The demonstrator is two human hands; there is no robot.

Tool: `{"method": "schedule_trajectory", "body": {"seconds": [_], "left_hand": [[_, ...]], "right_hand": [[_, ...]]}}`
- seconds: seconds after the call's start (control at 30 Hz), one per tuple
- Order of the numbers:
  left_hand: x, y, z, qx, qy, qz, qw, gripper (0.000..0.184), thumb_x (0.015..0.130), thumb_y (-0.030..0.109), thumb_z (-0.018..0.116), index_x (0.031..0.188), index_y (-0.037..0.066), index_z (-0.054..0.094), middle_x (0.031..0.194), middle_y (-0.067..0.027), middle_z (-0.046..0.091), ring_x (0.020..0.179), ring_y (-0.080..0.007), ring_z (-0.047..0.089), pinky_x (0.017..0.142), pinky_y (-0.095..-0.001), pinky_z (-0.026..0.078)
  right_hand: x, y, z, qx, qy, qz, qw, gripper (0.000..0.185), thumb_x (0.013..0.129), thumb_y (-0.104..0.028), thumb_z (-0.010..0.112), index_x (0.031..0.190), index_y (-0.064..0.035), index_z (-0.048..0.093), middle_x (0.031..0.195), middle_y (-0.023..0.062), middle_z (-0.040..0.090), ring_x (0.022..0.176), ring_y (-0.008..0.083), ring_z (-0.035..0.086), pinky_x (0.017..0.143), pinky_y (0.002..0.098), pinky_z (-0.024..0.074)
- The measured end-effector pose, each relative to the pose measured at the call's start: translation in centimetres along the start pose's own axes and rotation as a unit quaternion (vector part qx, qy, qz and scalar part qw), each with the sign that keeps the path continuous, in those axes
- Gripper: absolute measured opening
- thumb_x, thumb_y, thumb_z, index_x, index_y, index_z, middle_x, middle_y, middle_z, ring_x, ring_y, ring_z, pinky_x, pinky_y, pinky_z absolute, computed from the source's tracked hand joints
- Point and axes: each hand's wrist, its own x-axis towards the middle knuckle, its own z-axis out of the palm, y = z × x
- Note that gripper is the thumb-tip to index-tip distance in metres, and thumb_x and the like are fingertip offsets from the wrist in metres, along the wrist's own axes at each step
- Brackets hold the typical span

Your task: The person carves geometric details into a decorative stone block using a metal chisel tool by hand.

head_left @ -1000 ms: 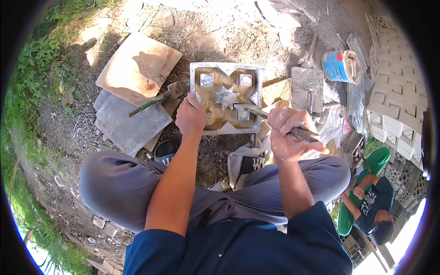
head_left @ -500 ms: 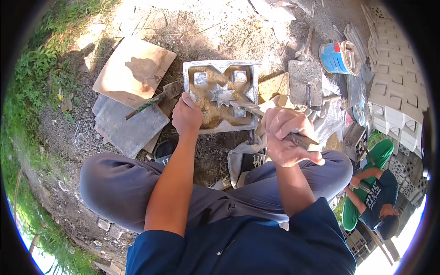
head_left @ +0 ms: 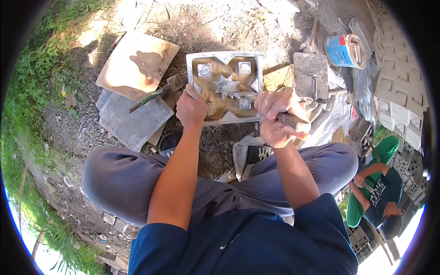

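A square metal mould (head_left: 189,71) with a raised star and small square blocks stands in front of my knees, its recesses coated in brown, sandy material. My left hand (head_left: 190,108) is closed on the mould's lower left edge. In my right hand (head_left: 280,118), wrapped fingers hold a trowel-like tool (head_left: 293,122) by its wooden handle. Its narrow flat blade points left, over the lower right part of the mould; the fingers hide part of it. I cannot tell whether the tip touches the mould.
Flat boards (head_left: 133,119) and a rope-wrapped rod (head_left: 149,99) lie to the left. At right are a dusty slab (head_left: 310,73), a blue bucket (head_left: 341,51) and stacked patterned blocks (head_left: 398,85). A co-worker (head_left: 378,190) in green trousers sits at lower right.
My right hand and the tool have moved left and slightly up, bringing the hand closer to the mould's right edge. My left hand keeps its hold. The whole view has shifted slightly.
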Motion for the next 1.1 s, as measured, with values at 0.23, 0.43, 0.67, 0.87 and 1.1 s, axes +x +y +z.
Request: {"method": "schedule_trajectory", "body": {"seconds": [0.23,0.43,0.67,0.87,1.1], "left_hand": [[0.9,0.6,-0.2,-0.005,-0.003,0.002,1.0,0.06,0.105,0.042,0.025,0.106,0.001,0.069,0.102,-0.0256,0.069,0.098,-0.0487,0.063,0.086,-0.0573,0.049],[0.1,0.2,-0.5,-0.005,-0.004,-0.006,1.0,0.06,0.104,0.044,0.025,0.109,0.004,0.069,0.104,-0.0251,0.069,0.1,-0.0478,0.063,0.087,-0.0568,0.05],[0.5,0.0,-0.3,-0.005,0.001,0.002,1.0,0.055,0.104,0.04,0.028,0.105,0.004,0.068,0.101,-0.0241,0.069,0.097,-0.0464,0.064,0.084,-0.0563,0.051],[0.6,0.1,-0.8,-0.019,-0.017,-0.008,1.0,0.055,0.104,0.041,0.028,0.108,0.005,0.069,0.104,-0.0234,0.069,0.1,-0.045,0.064,0.086,-0.0559,0.05],[0.7,-0.3,-0.9,-0.038,-0.017,-0.004,0.999,0.054,0.104,0.042,0.029,0.11,0.006,0.068,0.103,-0.0223,0.07,0.099,-0.0442,0.065,0.084,-0.0559,0.051]], "right_hand": [[1.2,-0.4,0.8,0.021,0.038,0.011,0.999,0.071,0.089,-0.075,0.041,0.074,-0.005,0.044,0.057,0.0025,0.038,0.049,0.0141,0.033,0.047,0.0307,0.0283],[4.3,-5.7,2.3,-0.084,0.137,0.011,0.987,0.067,0.097,-0.068,0.037,0.084,-0.0036,0.049,0.059,0.0011,0.035,0.052,0.0136,0.035,0.046,0.0307,0.0325],[2.4,-6.0,2.2,-0.038,0.2,-0.025,0.979,0.055,0.103,-0.055,0.041,0.098,-0.0028,0.056,0.067,-0.0001,0.039,0.055,0.0112,0.032,0.047,0.0273,0.0265],[-0.8,-3.7,5.4,-0.078,0.168,-0.087,0.979,0.047,0.104,-0.051,0.043,0.089,-0.0066,0.045,0.064,-0.001,0.035,0.055,0.0093,0.03,0.046,0.0257,0.0238],[-0.4,-2.6,7.0,-0.114,0.149,-0.097,0.978,0.039,0.104,-0.043,0.048,0.088,-0.0085,0.043,0.063,-0.0026,0.033,0.053,0.0076,0.028,0.046,0.0249,0.0237]]}}
